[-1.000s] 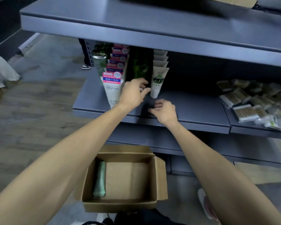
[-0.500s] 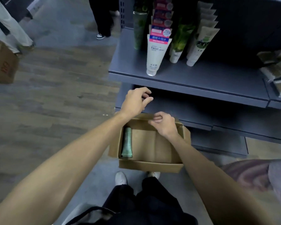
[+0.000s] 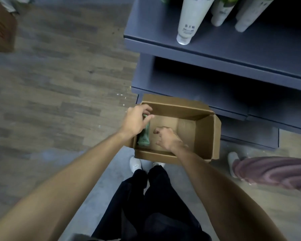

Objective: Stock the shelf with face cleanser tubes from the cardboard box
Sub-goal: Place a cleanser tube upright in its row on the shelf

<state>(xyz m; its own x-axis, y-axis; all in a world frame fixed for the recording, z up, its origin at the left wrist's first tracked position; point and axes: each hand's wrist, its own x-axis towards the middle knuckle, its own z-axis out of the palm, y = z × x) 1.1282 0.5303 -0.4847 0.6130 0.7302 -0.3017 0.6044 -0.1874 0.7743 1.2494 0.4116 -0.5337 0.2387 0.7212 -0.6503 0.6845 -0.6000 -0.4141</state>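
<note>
At far left we see a second carton [image 3: 2, 26] on the wood floor [image 3: 59, 75], cut off by the frame edge. Moving right, we find our left hand [image 3: 135, 121] over the left wall of the box [image 3: 204, 136], which sits open on the floor at the foot of the shelf [image 3: 215, 54]. The fingers of this hand are curled around the top end of the green tube [image 3: 144, 138], with thumb and fingertips pinching it; the tube lies lengthwise along the left inner wall of the box, its lower end on the box bottom. Just to the right, our right hand [image 3: 167, 138] hangs inside the box with fingers loosely curled and holding nothing, apart from the tube. Below the box we see our white shoes [image 3: 135, 164] and dark trousers [image 3: 151, 206]. Above and to the right, three white tubes [image 3: 189, 20] stand cap-down on the shelf, their tops out of frame. At far right, a second person's shoe [image 3: 233, 162] and mauve trouser leg [image 3: 271, 171] rest on the floor beside the shelf base.
</note>
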